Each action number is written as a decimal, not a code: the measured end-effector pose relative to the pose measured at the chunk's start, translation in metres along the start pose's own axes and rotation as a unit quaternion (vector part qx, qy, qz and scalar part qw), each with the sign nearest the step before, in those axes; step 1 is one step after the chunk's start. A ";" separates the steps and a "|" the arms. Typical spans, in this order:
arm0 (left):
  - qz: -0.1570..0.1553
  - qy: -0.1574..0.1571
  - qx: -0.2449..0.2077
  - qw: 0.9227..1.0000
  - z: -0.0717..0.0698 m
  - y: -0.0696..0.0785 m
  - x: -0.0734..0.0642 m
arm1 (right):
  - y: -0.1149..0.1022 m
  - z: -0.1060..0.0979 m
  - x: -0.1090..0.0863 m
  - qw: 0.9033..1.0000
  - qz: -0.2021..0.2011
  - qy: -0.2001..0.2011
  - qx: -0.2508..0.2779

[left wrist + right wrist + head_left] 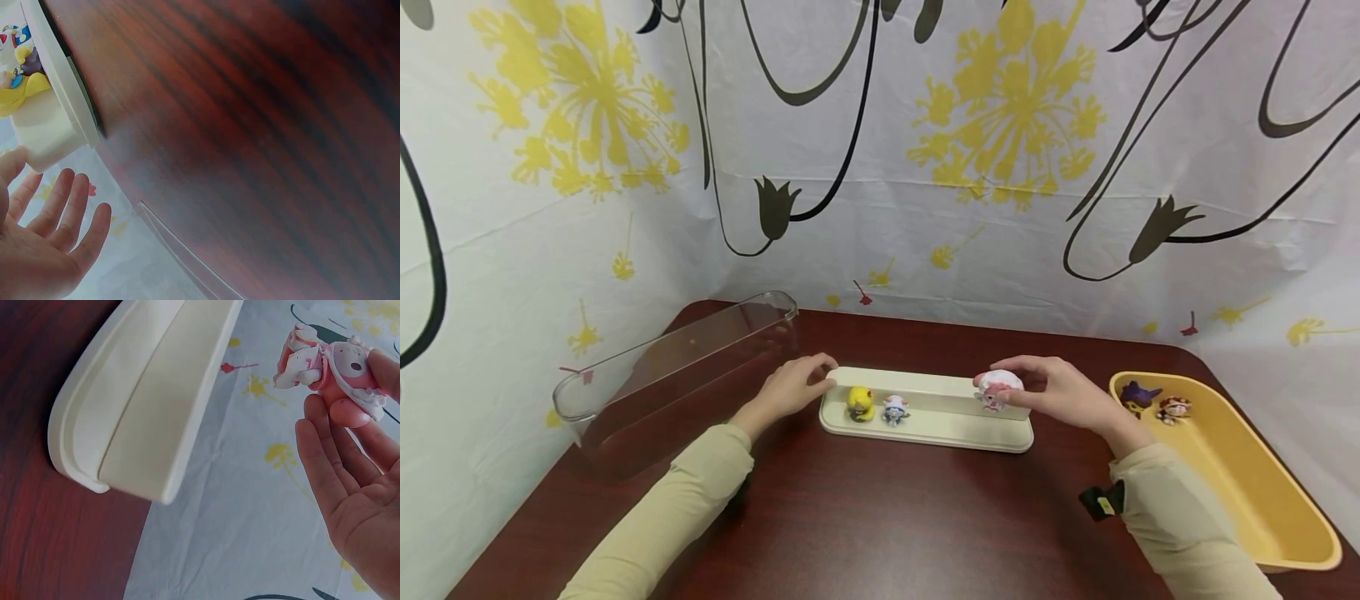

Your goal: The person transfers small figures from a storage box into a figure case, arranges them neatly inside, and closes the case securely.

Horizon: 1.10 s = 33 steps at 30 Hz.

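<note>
A cream two-step display stand [925, 433] lies on the dark red table. On its lower step, towards the left, stand a yellow figurine [860, 404] and a small white and blue figurine [895, 410]. My left hand [786, 390] is at the stand's left end, thumb and index against its raised step; the other fingers [74, 209] are spread loosely. Above the right end of the upper step, my right hand [1060, 392] pinches a pink and white figurine [353, 369] between thumb and fingers. In the right wrist view it hangs apart from the stand.
A clear plastic cover [677, 367] stands at the table's left, near the curtain. At the right, a yellow tray [1247, 467] holds a purple figurine [1138, 396] and a brown and white figurine [1174, 408]. A patterned white curtain [880, 150] hangs behind the table.
</note>
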<state>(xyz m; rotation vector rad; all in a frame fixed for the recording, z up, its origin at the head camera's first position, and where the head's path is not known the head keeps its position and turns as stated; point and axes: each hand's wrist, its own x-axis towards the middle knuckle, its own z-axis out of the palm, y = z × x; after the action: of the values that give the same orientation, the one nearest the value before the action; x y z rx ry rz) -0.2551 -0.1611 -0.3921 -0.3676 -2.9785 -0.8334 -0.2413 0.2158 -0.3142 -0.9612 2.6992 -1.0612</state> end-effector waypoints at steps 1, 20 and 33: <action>0.001 0.000 0.000 1.000 0.000 0.000 0.000 | 0.000 0.002 0.001 1.000 -0.002 -0.001 0.000; 0.001 -0.002 0.000 1.000 0.000 -0.001 0.001 | -0.005 0.036 0.012 0.999 -0.027 -0.029 0.036; 0.007 0.002 -0.004 1.000 0.001 -0.001 0.000 | 0.017 0.062 0.019 0.998 -0.030 -0.017 0.050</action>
<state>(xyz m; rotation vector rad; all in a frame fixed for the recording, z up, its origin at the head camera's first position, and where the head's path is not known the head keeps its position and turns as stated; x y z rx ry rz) -0.2556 -0.1615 -0.3936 -0.3869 -2.9661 -0.8438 -0.2469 0.1782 -0.3693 -1.0397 2.5788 -1.1673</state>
